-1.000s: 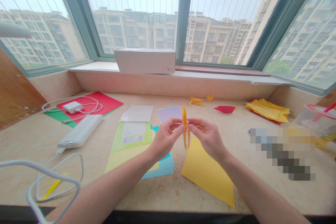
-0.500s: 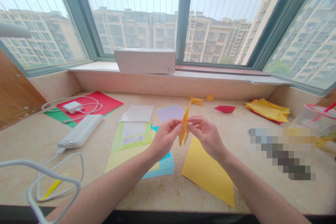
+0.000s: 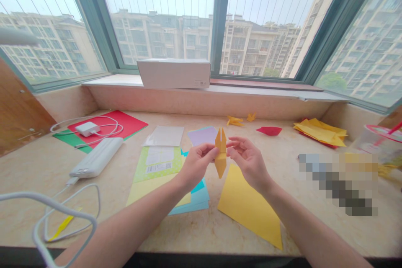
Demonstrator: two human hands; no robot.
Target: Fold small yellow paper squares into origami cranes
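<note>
A piece of folded yellow origami paper [image 3: 221, 160] is held up above the counter, with two narrow points split at its top and one point at its bottom. My left hand [image 3: 201, 159] pinches its left edge between thumb and fingers. Just beside the right edge is my right hand [image 3: 246, 157], its fingers slightly bent and apart; whether a fingertip touches the paper is hard to tell. Beneath my right hand lies a flat sheet of yellow paper [image 3: 251, 207]. Blue sheets [image 3: 197, 201] lie partly under my left forearm.
A white power bank [image 3: 97, 157] and looped cables lie left, near red paper [image 3: 125, 122]. Small yellow folded pieces [image 3: 235, 121] and a red folded piece [image 3: 269, 131] are at the back. A yellow paper pile [image 3: 320, 131] and a plastic cup [image 3: 373, 144] stand right.
The folded yellow paper has turned from edge-on to show its broad face, with its split points now upward. My right hand's fingers have come off its face to the right side.
</note>
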